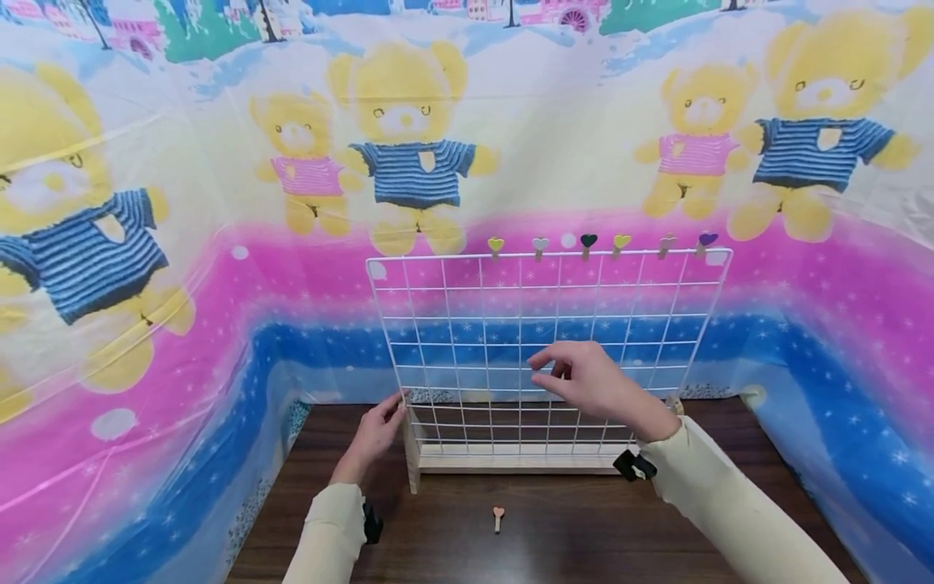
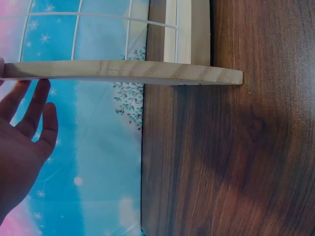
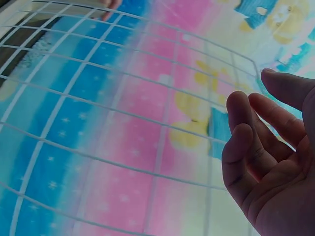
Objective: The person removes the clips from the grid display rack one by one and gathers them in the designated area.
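A white wire grid panel [image 1: 467, 344] stands upright in a wooden base [image 1: 511, 465]. At its left end, my left hand [image 1: 375, 434] holds the wooden side post [image 2: 123, 71]; in the left wrist view some fingertips touch its outer face and one shows past the other side. My right hand [image 1: 591, 385] hovers before the grid with nothing in it, fingers loosely bent and thumb apart from them. Several small wooden clothespins with hearts, such as a yellow-heart clothespin [image 1: 496, 244] and a purple-heart clothespin [image 1: 706, 241], sit along the grid's top wire.
On the dark wooden table [image 1: 569, 527], in front of the base, lies a single clothespin with an orange-pink heart [image 1: 499, 513]. A printed cloth [image 1: 554, 162] with bears, pink and blue bands hangs behind and at both sides.
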The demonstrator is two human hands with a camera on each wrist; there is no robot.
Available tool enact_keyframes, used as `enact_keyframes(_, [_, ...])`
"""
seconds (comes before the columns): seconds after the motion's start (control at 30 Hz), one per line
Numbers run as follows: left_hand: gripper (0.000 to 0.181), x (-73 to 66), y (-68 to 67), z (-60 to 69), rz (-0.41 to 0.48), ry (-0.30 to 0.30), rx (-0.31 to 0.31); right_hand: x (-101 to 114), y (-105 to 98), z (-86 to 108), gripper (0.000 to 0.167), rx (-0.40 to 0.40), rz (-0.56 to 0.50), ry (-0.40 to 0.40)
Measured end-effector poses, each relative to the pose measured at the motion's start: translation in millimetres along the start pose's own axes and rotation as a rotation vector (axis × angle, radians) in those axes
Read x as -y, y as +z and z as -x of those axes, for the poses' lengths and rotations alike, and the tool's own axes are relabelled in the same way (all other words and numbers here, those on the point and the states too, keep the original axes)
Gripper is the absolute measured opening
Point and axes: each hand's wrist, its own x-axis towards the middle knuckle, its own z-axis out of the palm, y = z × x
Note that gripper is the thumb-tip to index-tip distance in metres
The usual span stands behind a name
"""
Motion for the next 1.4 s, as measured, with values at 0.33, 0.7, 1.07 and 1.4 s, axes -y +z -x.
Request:
enact_keyframes(0.33, [0.038, 6.1, 4.8, 2.8, 0.022, 0.003, -0.021, 20.3, -20.3, -13.6, 0.023, -0.059, 0.011, -0.089])
enact_keyframes(0.7, [0.037, 4.4, 5.1, 3.2, 0.013, 0.013, -0.033, 39.3, -42.3, -25.1, 0.021, -0.091, -0.029, -0.103])
enact_keyframes(1.07, [0.037, 3.3, 5.3, 1.7, 0.017, -0.018, -0.040, 48.8, -60.6, -42.3, 0.021, -0.164, -0.029, -0.124])
enact_keyframes(1.4, [0.037, -0.7, 2.9, 0.5, 0.040, -0.024, -0.026, 58.2, -70.1, -80.4, 0.026, -0.244, -0.016, -0.061])
